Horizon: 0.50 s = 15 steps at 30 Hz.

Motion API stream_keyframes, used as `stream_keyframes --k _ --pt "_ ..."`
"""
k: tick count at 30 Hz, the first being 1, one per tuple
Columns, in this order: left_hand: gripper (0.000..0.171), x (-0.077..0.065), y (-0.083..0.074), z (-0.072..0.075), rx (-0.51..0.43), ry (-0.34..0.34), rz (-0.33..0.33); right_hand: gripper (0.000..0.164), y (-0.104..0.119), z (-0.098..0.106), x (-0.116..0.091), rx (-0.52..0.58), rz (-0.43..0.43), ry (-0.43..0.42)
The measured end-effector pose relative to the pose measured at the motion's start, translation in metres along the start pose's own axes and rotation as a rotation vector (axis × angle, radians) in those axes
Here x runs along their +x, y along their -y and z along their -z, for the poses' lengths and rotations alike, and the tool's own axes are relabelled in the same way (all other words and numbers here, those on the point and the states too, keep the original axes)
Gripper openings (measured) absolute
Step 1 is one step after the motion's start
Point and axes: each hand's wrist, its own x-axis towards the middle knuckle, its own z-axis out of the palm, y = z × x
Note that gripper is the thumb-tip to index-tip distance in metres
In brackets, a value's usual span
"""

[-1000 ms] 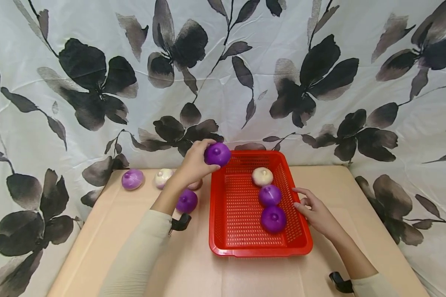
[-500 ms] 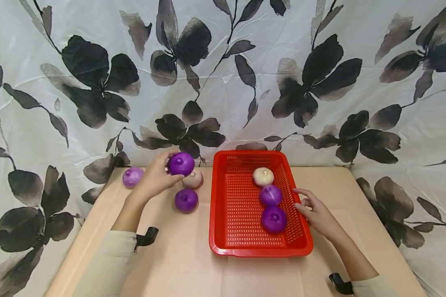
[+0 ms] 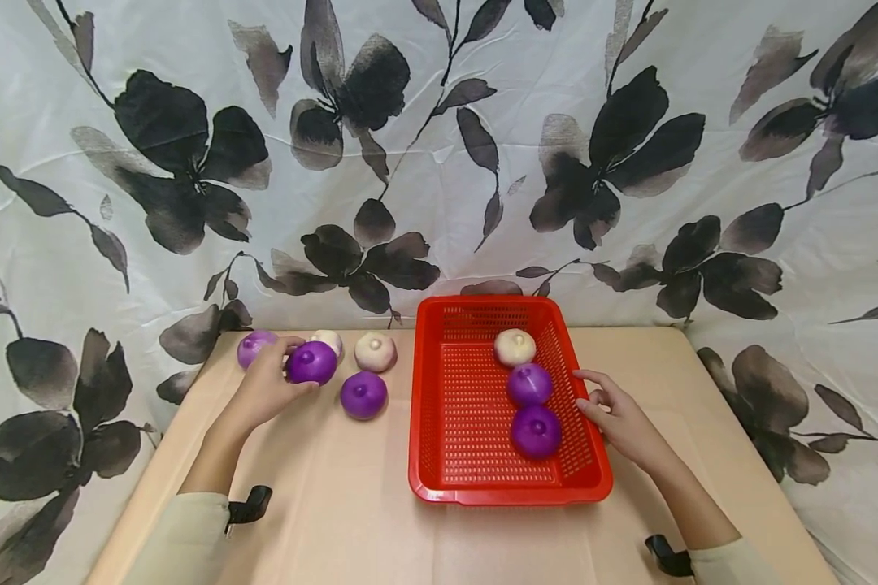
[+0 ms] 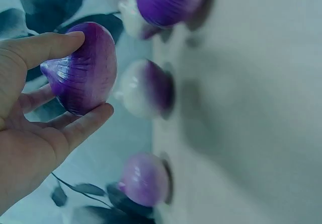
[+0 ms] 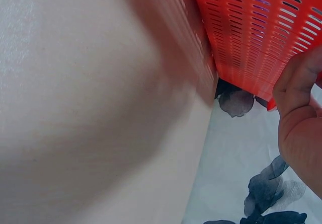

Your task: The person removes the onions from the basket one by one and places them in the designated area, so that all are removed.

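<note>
No readable text, labels, brands, numbers or signs anywhere.

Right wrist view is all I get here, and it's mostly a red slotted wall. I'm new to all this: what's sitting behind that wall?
Observer: Three onions, lying in a line inside a red basket.
Visitor: Fun! Is anything being held?
Observer: Yes, the left grip holds a dark purple onion.
Visitor: Any others lying about?
Observer: Four more onions rest on the table, left of the basket in the head view.
</note>
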Motion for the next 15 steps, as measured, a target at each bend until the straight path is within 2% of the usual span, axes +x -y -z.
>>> stream_keyframes --k 9,15 --pt "0.074 -0.006 0.036 -0.011 0.040 0.013 0.059 0.056 0.000 0.001 0.001 0.006 0.009 0.007" --pt "0.076 -0.006 0.049 -0.020 0.053 0.029 0.106 0.055 0.000 0.001 0.001 0.002 0.017 0.008"
